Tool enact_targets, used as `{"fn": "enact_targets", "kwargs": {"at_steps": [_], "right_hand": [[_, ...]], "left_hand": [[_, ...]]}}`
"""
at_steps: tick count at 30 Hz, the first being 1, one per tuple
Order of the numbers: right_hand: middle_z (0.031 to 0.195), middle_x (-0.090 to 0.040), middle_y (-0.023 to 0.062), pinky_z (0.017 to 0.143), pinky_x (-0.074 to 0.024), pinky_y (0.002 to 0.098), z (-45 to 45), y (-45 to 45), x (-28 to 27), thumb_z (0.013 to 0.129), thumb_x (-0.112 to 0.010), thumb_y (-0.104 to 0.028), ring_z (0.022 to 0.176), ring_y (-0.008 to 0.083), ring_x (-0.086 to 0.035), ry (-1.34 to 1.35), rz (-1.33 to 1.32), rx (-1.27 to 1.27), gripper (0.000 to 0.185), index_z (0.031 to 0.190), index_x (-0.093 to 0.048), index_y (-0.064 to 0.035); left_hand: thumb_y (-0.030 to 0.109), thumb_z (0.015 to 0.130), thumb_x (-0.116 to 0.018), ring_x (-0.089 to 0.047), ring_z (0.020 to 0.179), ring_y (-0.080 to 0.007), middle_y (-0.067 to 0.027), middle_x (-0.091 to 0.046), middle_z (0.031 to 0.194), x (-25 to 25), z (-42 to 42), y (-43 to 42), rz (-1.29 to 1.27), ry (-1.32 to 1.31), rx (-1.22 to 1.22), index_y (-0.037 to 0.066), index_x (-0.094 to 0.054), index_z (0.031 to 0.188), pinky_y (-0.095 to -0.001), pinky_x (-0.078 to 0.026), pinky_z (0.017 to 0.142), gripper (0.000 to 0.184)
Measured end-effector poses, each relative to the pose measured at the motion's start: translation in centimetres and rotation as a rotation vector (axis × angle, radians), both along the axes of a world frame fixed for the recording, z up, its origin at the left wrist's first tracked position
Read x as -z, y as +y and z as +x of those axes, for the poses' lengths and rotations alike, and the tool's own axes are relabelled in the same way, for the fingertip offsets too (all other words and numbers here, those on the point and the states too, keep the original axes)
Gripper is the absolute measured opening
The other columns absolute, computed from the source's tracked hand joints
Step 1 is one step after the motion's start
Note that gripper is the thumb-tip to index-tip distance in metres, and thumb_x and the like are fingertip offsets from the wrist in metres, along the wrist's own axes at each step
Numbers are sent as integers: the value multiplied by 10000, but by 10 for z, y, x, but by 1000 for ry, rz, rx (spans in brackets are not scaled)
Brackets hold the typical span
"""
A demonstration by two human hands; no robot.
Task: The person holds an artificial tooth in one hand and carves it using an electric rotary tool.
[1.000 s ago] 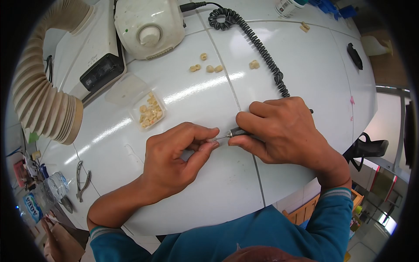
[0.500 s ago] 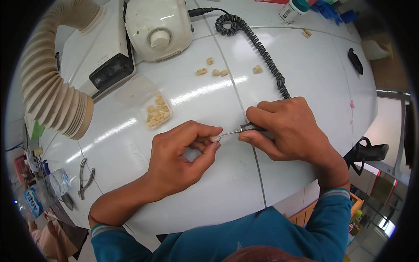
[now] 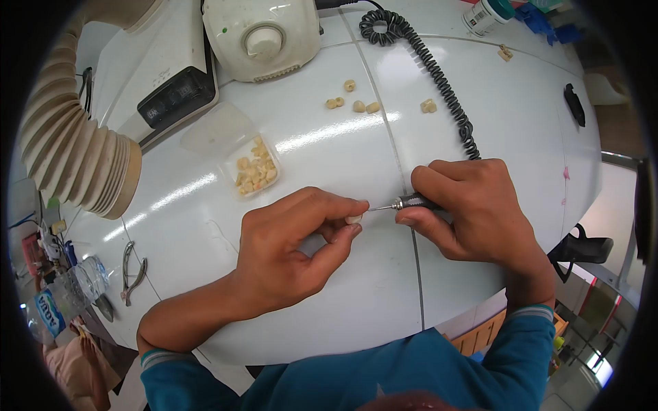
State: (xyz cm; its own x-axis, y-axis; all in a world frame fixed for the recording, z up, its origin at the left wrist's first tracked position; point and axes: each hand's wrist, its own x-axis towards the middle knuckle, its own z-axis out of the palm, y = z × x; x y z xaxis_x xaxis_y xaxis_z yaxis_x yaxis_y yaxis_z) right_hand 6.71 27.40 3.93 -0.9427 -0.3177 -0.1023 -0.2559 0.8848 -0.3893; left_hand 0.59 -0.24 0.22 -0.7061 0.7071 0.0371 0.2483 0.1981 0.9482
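Observation:
Between the thumb and index finger of my left hand (image 3: pixel 301 243) is a small whitish dental crown (image 3: pixel 354 219), partly covered by the fingertips. My right hand (image 3: pixel 473 212) is wrapped round a dark rotary handpiece (image 3: pixel 417 201). A thin metal bur (image 3: pixel 381 208) points left from it, its tip at or very near the crown; whether they touch I cannot tell. Behind my left hand, a clear plastic box (image 3: pixel 272 179) with its lid folded back holds many yellowish crowns (image 3: pixel 255 170). Several loose crowns (image 3: pixel 359 106) lie farther back on the white table (image 3: pixel 329 315).
A coiled black cord (image 3: pixel 439 72) runs back from my right hand near the cream control unit (image 3: pixel 264 44). At left are a ribbed suction hose (image 3: pixel 82 151), pliers (image 3: pixel 132 274) and a plastic bottle (image 3: pixel 51 312). Another person (image 3: pixel 79 363) is at lower left. A white jar (image 3: pixel 485 17) stands back right.
The view has shifted a little, so the crowns on the table and both hands appear farther right. My grip on the crown and the handpiece looks the same.

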Motion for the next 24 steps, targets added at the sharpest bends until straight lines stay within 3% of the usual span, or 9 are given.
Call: {"fn": "enact_targets", "kwargs": {"at_steps": [8, 14, 24], "right_hand": [[687, -661, 75, 517, -461, 447, 2, 0, 1, 1070, -709, -532, 585, 324, -678, 17, 7, -9, 463, 909, -675, -100], [677, -665, 79, 521, -469, 452, 2, 0, 1, 1070, -709, -533, 580, 331, -676, 14, 7, -18, 469, 899, -676, -97], [707, -646, 50, 494, -477, 416, 3, -7, 3, 1051, -745, -520, 571, 280, -676, 38, 67, -31, 439, 910, -674, -110]], "left_hand": [[-113, 960, -771, -785, 951, -140, -121, -809, 1064, -2, 3, 4, 22, -41, -46, -35, -789, 1253, -251, -618, 806, 304], [-66, 993, -799, -791, 987, -133, -118, -820, 1078, 0, 3, 1, -22, -87, -28, -49, -756, 1241, -259, -642, 852, 252], [7, 950, -892, -808, 882, -128, -110, -839, 996, -4, 4, 3, -72, -81, -64, -53, -766, 1145, -257, -662, 786, 239]]}}
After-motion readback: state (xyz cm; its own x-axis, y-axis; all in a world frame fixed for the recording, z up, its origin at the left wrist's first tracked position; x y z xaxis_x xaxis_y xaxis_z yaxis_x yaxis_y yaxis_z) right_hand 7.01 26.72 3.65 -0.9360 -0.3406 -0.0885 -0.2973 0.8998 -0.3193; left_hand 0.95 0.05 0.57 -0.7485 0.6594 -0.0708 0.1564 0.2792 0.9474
